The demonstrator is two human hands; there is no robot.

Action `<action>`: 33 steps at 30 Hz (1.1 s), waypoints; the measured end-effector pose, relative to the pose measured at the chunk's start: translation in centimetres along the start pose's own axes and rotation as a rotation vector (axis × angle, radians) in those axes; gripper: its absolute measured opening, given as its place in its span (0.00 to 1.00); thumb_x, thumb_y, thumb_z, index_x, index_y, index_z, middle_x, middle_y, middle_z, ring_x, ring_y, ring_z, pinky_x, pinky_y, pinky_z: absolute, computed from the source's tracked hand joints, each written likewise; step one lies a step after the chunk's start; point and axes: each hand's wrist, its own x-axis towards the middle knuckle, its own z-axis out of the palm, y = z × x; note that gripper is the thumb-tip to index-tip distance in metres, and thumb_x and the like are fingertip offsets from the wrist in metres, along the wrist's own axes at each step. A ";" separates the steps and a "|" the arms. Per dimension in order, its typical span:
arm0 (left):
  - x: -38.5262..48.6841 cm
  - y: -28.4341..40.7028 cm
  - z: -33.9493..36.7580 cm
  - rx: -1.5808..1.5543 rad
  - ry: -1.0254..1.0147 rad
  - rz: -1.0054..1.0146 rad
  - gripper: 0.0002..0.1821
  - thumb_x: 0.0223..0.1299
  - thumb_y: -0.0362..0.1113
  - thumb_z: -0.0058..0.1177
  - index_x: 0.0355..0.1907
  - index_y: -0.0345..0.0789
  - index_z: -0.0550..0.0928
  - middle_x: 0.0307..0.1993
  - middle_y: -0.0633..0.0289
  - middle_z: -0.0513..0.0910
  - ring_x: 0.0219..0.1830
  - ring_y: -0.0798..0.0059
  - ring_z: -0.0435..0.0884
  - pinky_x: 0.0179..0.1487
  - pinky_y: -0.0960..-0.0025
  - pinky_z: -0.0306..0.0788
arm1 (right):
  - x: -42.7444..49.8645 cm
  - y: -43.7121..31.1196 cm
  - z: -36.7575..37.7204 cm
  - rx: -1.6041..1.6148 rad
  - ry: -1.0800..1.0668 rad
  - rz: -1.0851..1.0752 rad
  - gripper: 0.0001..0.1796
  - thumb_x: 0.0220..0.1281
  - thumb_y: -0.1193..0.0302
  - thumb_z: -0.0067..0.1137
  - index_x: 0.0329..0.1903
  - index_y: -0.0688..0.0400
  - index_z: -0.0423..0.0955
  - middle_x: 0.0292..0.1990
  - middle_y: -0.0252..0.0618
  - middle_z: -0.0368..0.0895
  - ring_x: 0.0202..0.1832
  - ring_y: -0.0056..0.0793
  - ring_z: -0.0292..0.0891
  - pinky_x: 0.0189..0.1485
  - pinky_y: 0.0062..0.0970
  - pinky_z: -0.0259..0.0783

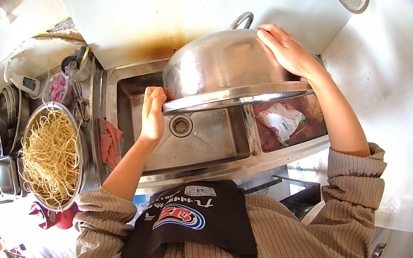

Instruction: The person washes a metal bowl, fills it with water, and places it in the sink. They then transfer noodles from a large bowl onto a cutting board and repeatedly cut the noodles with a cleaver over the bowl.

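Note:
A large stainless steel basin (218, 61) is tipped over the double sink (206, 129), its rounded underside up and its rim slanting towards me. My left hand (153, 112) grips the rim at the basin's left end. On the far right side, my right hand (285, 50) lies over the curved wall near the rim; its fingertips are partly out of sight. The basin's inside is hidden. Below it shows the left sink bowl with a round drain strainer (181, 125). A white plastic package (282, 121) with printing lies in the reddish contents of the right bowl.
Left of the sink, a wide metal bowl (81, 173) holds a heap of pale noodle-like strands (50, 158). A pink cloth (109, 141) lies on the sink's left edge. Scissors (81, 104), a spray bottle (25, 83) and stacked pans (8, 112) stand nearby. A faucet (242, 20) rises behind the basin.

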 end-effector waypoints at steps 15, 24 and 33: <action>0.1 -0.6 -0.4 0.049 -0.017 0.029 0.12 0.61 0.36 0.39 0.23 0.32 0.65 0.36 0.60 0.61 0.39 0.72 0.61 0.49 0.72 0.57 | -0.4 -0.1 0.0 -0.018 0.005 -0.001 0.23 0.73 0.55 0.37 0.53 0.62 0.67 0.20 0.32 0.68 0.25 0.21 0.65 0.41 0.24 0.64; -0.1 -0.3 -0.3 -0.012 -0.031 0.024 0.13 0.63 0.36 0.41 0.23 0.32 0.65 0.36 0.62 0.61 0.40 0.73 0.63 0.50 0.71 0.60 | -0.4 0.3 0.2 -0.063 0.030 -0.017 0.23 0.73 0.55 0.36 0.54 0.62 0.67 0.19 0.32 0.67 0.26 0.21 0.65 0.42 0.24 0.64; 0.1 -0.9 -0.5 -0.006 -0.036 0.048 0.13 0.63 0.36 0.41 0.24 0.32 0.66 0.36 0.62 0.61 0.40 0.73 0.63 0.52 0.71 0.59 | -0.7 0.2 0.0 -0.035 0.024 -0.017 0.23 0.73 0.55 0.37 0.53 0.62 0.67 0.19 0.32 0.68 0.25 0.21 0.65 0.42 0.24 0.64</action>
